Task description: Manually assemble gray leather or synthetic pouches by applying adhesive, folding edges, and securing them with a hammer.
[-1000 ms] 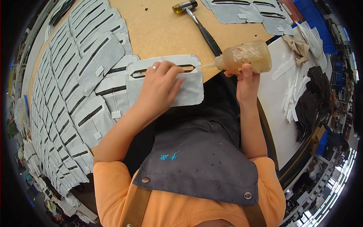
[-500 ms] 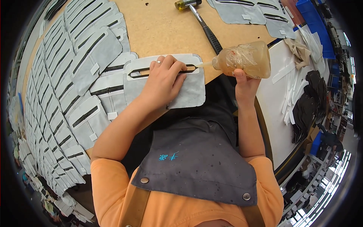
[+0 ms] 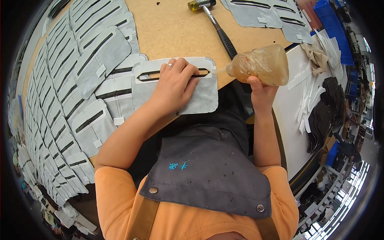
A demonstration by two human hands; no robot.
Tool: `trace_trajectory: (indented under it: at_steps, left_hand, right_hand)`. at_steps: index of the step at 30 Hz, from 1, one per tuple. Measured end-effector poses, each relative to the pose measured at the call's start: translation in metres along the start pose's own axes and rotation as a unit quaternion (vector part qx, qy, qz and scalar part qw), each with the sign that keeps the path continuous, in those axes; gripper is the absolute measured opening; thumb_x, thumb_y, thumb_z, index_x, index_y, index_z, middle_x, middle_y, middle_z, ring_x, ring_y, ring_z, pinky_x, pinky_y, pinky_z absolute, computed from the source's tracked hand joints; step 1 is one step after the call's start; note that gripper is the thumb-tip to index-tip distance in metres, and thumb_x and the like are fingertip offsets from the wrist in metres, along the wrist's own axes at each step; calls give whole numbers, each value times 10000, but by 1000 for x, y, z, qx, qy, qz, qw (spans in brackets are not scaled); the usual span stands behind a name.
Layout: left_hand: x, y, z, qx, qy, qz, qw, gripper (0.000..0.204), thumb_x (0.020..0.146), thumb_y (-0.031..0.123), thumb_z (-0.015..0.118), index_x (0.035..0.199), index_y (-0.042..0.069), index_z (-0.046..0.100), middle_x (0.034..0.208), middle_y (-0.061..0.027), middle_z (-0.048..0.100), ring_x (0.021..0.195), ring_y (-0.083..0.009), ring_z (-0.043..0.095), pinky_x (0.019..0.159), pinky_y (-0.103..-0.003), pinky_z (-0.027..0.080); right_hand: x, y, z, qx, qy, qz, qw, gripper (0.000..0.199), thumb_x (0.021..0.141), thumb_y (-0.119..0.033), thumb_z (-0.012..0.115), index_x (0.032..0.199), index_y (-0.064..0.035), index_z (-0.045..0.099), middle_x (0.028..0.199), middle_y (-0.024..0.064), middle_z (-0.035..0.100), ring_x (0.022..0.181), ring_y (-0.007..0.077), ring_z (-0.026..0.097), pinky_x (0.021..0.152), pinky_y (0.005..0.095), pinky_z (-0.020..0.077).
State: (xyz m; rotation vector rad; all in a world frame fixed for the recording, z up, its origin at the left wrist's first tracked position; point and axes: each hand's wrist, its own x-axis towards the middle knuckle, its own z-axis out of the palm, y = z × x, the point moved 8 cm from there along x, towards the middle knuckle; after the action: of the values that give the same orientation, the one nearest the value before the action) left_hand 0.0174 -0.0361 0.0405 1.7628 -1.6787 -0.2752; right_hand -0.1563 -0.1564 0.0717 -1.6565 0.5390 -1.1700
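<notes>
Grey panel (image 3: 176,86) pinned flat, one glue bottle (image 3: 260,64) tipped at its slot.

Left hand (image 3: 174,86) lies palm-down on the panel, fingers spread over the slot, gripping nothing. Right hand (image 3: 260,94) is closed around the bottle from below, nozzle pointing left at the panel's edge. One hammer (image 3: 216,26) sits just beyond the bottle; dozens of panels (image 3: 76,80) are stacked left of the hand. Bottle has pulled back right since a second ago.

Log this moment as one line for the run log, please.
left hand pressing down grey slotted fabric panel | right hand holding amber squeeze bottle, nozzle at slot's right end | hammer lying on wooden table
</notes>
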Motion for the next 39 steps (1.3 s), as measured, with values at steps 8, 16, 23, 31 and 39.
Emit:
trace_trajectory:
  at_steps: [8, 16, 23, 31, 39]
  left_hand:
    - [0, 0, 1, 4, 3, 3, 1000, 161, 823, 96, 662, 965, 86, 589, 918, -72, 495, 893, -261, 472, 769, -380, 330]
    - [2, 2, 1, 4, 2, -2, 1000, 137, 825, 93, 658, 949, 81, 599, 905, -71, 497, 888, -259, 473, 766, -381, 331]
    - [1, 1, 1, 1, 7, 0, 1000, 133, 825, 92, 659, 945, 78, 602, 907, -72, 503, 893, -261, 479, 774, -381, 337]
    - [0, 1, -1, 5, 8, 0, 1000, 130, 823, 84, 660, 940, 78, 606, 902, -71, 515, 895, -263, 487, 783, -387, 347]
    - [5, 4, -4, 14, 15, 4, 1000, 132, 798, 80, 664, 899, 70, 579, 882, -82, 525, 882, -288, 506, 767, -397, 359]
  right_hand:
    - [-10, 33, -20, 240, 82, 204, 946, 530, 890, -421, 673, 1197, -18, 517, 1049, 108, 625, 754, 209, 647, 536, 341, 528]
    - [-26, 15, -6, -28, 37, 72, 996, 594, 857, -367, 736, 1250, -1, 483, 1113, 95, 618, 912, 193, 644, 742, 319, 550]
    - [-29, -7, 2, -18, 26, -24, 999, 459, 794, -208, 813, 1136, 9, 596, 1072, 91, 654, 944, 179, 641, 820, 313, 523]
    - [-34, -8, 6, -41, 14, -43, 998, 484, 779, -238, 828, 1128, 12, 603, 1064, 80, 656, 946, 182, 642, 823, 316, 519]
    - [-25, 13, -43, 289, 125, 201, 927, 668, 876, -567, 608, 1297, -66, 471, 1165, 123, 595, 694, 179, 597, 528, 261, 481]
